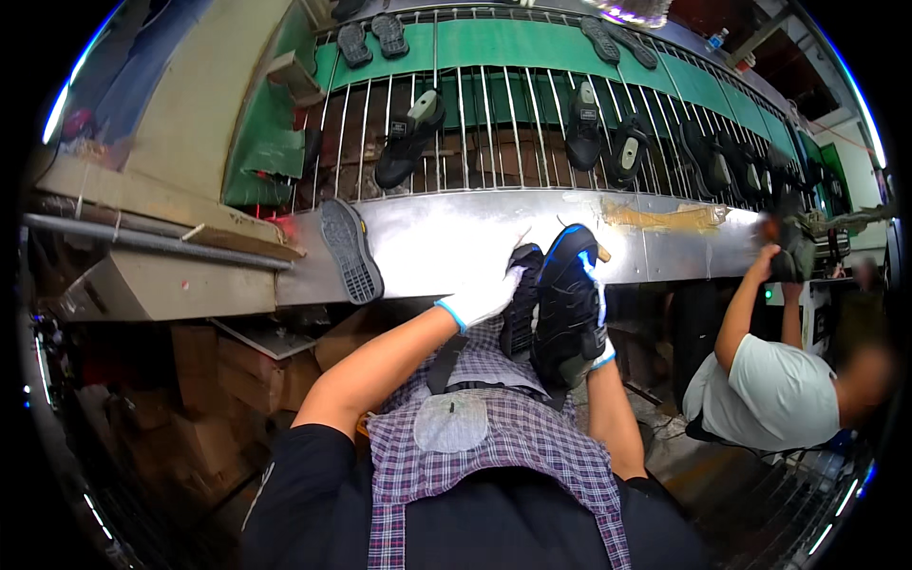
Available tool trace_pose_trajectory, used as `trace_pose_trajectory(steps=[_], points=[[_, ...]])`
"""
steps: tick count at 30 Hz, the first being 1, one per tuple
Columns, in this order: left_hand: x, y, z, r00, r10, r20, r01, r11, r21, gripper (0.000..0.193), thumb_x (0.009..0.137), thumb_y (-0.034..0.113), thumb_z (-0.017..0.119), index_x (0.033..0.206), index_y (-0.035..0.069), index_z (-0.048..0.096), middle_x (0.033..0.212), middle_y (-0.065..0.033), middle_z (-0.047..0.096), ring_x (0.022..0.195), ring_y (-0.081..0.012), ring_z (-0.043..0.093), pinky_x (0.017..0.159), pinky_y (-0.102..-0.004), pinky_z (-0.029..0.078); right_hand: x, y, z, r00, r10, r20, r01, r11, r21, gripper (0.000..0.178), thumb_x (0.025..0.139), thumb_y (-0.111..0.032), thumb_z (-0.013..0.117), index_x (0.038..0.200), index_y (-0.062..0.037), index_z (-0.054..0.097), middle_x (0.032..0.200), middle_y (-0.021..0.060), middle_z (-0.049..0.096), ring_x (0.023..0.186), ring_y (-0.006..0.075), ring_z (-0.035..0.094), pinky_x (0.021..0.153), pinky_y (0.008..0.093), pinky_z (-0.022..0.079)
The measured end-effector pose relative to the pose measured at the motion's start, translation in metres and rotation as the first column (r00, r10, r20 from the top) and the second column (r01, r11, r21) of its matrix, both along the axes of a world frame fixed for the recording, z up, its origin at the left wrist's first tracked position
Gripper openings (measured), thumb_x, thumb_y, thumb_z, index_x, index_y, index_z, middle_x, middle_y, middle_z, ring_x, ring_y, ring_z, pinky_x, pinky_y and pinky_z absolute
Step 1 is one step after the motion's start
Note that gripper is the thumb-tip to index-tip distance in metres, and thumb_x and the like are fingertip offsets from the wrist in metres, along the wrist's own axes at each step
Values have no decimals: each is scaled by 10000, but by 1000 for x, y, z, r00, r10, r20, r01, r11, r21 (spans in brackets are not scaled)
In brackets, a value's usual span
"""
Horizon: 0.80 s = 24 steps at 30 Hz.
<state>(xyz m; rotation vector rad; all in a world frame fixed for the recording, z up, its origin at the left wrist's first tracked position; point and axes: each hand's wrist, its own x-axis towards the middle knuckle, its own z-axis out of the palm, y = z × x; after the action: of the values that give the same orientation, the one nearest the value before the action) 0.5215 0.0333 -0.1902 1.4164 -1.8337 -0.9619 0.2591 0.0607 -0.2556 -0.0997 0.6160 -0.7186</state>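
Note:
My left hand [486, 298], in a white glove with a blue cuff, is closed on a black shoe sole [520, 318] with a ridged surface. Close beside it, a black shoe upper [564, 318] with a blue line along its edge stands toe away from me. My right hand [602, 355], also gloved, grips this upper from its right side and heel; most of its fingers are hidden behind it. Both pieces are held side by side at the near edge of the metal ledge [427, 233]. Another dark sole [351, 249] lies on the ledge to the left.
Beyond the ledge runs a rack of metal bars [484, 133] over a green strip [513, 43]. Several black shoes [411, 141] and loose soles [371, 38] rest there. At right, a co-worker [779, 389] handles a dark shoe. Cardboard boxes [228, 380] sit below left.

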Motion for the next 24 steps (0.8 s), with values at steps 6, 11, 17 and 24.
trace_pose_trajectory(steps=[6, 11, 17, 24], points=[[17, 0, 33, 954, -92, -285, 155, 966, 209, 742, 944, 230, 725, 1598, 38, 432, 1506, -223, 568, 1388, -371, 559, 1199, -466, 422, 0, 40, -37, 985, 10, -172, -18, 999, -46, 773, 1093, -654, 369, 1596, -74, 456, 1553, 170, 557, 1364, 332, 581, 1154, 480, 506], [21, 11, 32, 876, -42, -480, 221, 920, 323, 991, 819, 309, 928, 1610, 29, 401, 1537, -235, 531, 1443, -340, 510, 1233, -455, 399, 6, 35, 2, 985, 75, -153, -60, 993, 101, 818, 1073, -655, 460, 1588, -20, 441, 1558, 220, 539, 1376, 350, 584, 1182, 508, 484], [31, 23, 18, 902, -92, -422, 226, 934, 278, 1158, 705, 341, 1007, 1621, 34, 370, 1547, -241, 510, 1451, -355, 501, 1235, -469, 401, 11, 57, -22, 980, 79, -183, -55, 990, 129, 764, 1092, -608, 471, 1547, 5, 473, 1458, 215, 621, 1306, 304, 644, 1132, 438, 541], [30, 44, 29, 964, -93, -247, 132, 981, 144, 1120, 719, 395, 978, 1607, 46, 391, 1533, -244, 518, 1453, -390, 496, 1227, -481, 403, 14, 48, -22, 961, 154, -230, -111, 975, 191, 696, 1125, -560, 427, 1536, -2, 491, 1441, 214, 630, 1262, 294, 675, 1087, 437, 574]])
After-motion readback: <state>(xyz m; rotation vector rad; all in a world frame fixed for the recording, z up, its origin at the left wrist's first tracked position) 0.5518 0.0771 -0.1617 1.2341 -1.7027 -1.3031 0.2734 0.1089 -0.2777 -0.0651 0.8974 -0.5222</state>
